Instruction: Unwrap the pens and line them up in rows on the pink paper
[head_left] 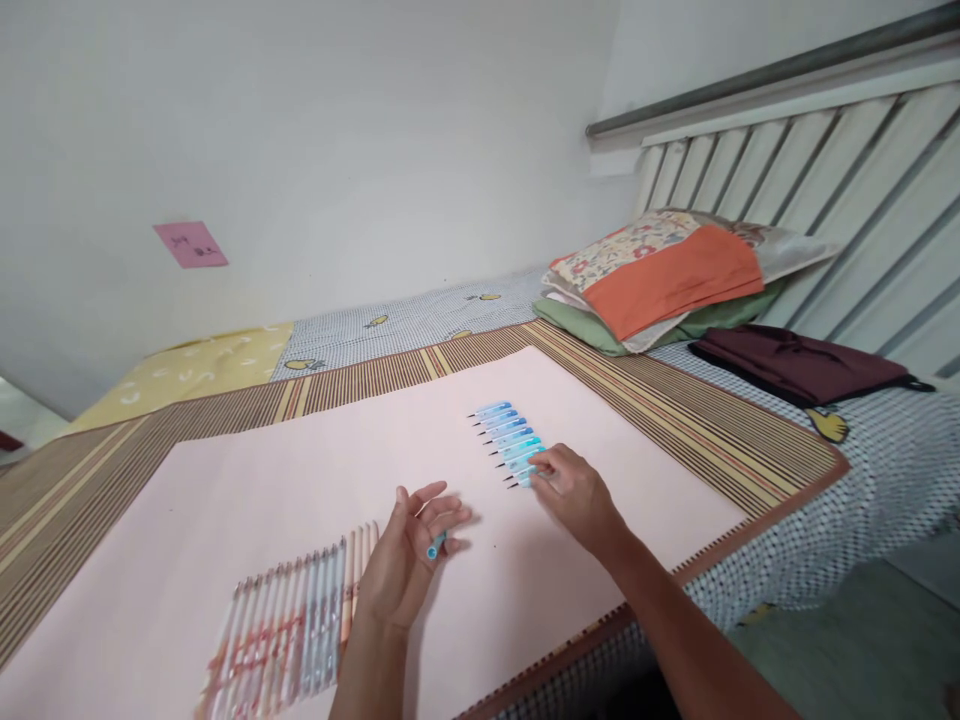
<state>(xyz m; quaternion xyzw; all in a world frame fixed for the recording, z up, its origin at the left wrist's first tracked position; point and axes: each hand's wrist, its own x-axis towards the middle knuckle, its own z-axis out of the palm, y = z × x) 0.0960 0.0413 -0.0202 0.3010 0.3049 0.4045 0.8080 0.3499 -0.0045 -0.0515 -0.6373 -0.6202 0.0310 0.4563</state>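
My left hand (420,535) is turned palm up with its fingers loosely curled. A small light-blue tube (436,546), like a pen cap, lies held against the fingers. My right hand (574,490) reaches to the near end of a row of short blue pens (508,432), its thumb and fingers closed on the nearest short blue pen (523,480). The pens lie side by side, dark pointed tips to the left, shading from deep blue to pale aqua. Beside my left forearm lies a row of slim pens (289,620) in white, grey and peach, partly hidden by that arm.
Under the pens lies a large pale pink sheet (247,490) on a striped mat (637,420). Pillows (667,265) and a folded maroon cloth item (802,362) lie at the right by a slatted headboard (862,200). A pink note (190,245) is on the wall.
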